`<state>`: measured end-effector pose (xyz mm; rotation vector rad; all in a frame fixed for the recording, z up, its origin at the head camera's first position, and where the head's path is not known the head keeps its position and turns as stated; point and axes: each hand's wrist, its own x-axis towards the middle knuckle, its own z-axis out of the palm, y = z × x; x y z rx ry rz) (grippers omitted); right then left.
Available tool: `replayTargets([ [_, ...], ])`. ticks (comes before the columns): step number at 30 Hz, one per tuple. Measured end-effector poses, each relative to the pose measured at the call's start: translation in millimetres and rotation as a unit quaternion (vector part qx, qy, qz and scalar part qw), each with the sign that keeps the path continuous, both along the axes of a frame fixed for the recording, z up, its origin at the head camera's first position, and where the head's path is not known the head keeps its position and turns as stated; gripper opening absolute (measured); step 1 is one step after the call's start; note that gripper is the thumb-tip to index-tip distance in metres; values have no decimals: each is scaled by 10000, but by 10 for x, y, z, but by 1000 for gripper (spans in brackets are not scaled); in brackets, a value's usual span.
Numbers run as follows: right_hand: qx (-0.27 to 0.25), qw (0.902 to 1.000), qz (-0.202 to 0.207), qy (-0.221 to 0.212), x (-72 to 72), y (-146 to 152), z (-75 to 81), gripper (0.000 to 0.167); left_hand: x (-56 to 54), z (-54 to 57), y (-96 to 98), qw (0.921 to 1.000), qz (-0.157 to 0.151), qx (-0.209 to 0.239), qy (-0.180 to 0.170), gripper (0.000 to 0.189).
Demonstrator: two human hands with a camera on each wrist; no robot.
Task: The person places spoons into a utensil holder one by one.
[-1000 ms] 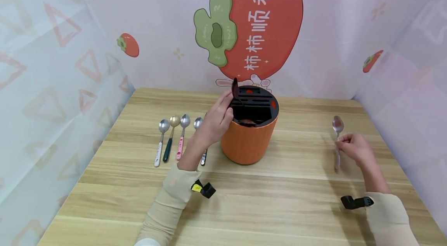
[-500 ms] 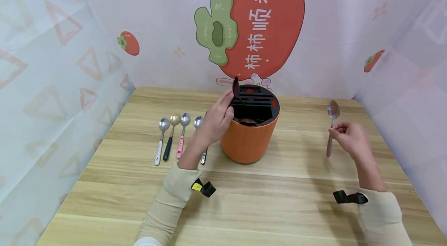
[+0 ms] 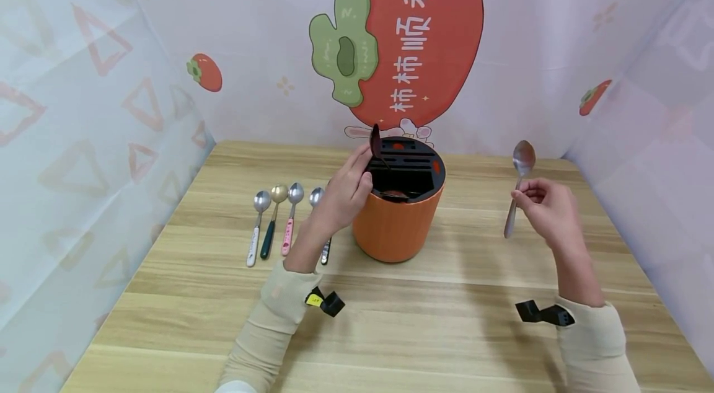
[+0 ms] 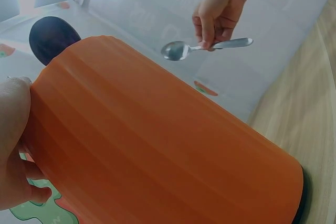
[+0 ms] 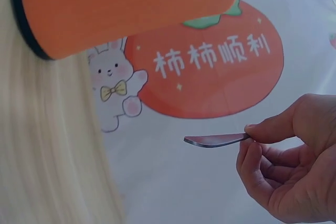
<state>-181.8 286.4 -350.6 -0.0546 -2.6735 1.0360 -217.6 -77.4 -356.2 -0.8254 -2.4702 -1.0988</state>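
My right hand [image 3: 549,210] pinches a silver spoon [image 3: 524,158] by its handle between thumb and fingers, bowl up, above the table on the right. In the right wrist view only part of the spoon handle [image 5: 218,140] shows beyond the fingertips. My left hand [image 3: 344,191] rests on the left side of an orange utensil holder [image 3: 397,229] with a black slotted top, its fingers fairly straight along the rim. A dark spoon-like utensil [image 3: 376,142] rises from the holder beside those fingertips; in the left wrist view its dark oval head [image 4: 52,39] shows above the holder.
Several spoons lie left of the holder: one with a white handle [image 3: 253,247], one gold with a green handle [image 3: 268,239], one with a pink handle [image 3: 287,235]. Another spoon [image 3: 317,196] is partly hidden behind my left forearm. A printed backdrop [image 3: 251,95] borders the wooden table [image 3: 424,325].
My right hand has lifted the silver spoon off the table, moving up and left with it. My left hand and the holder have stayed in place.
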Motion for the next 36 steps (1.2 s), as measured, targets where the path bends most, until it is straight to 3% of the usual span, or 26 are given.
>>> replayTargets([
  [19, -650, 9957, 116, 647, -5, -500, 186, 19, 2, 11, 9, 9999, -75, 12, 137, 55],
  [36, -1309, 9827, 403, 1249, -46, -874, 492, 16, -14, -7, 8, 9999, -65, 17, 77, 57],
])
